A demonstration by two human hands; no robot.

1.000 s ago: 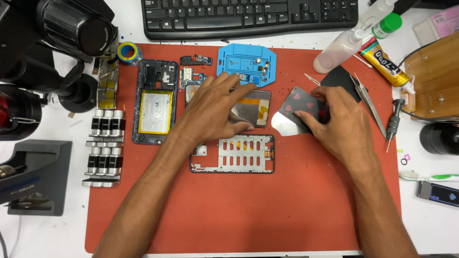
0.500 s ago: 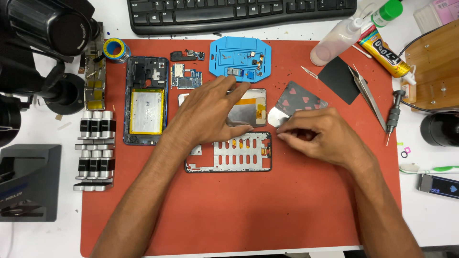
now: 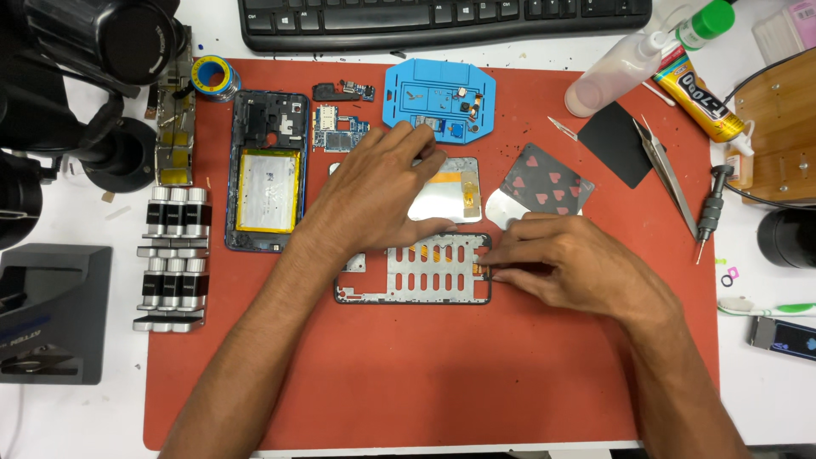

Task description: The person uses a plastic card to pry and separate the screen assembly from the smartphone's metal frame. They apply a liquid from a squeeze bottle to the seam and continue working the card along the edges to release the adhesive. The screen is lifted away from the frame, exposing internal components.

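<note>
Frame: perforated metal phone frame, black-edged, flat on red mat.
Hands: left hand open, pressing silver panel; right hand pinching frame's edge.
Nearby: blue tray, tweezers.

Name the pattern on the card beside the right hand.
Red hearts on black, on the playing card; head view.

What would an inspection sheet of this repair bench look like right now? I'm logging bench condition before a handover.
Surface: red mat on a white table, dotted with small specks.
Job's things: metal phone frame; silver panel with an orange flex.
Clutter: opened phone body, blue holder tray, playing card, black square, tweezers, screwdriver, glue tube, bottle.
Grippers: left hand presses on the silver panel; right hand pinches at the frame's right edge.
Cables: black cable at the wooden stand.
Surroundings: keyboard, microscope.
</note>
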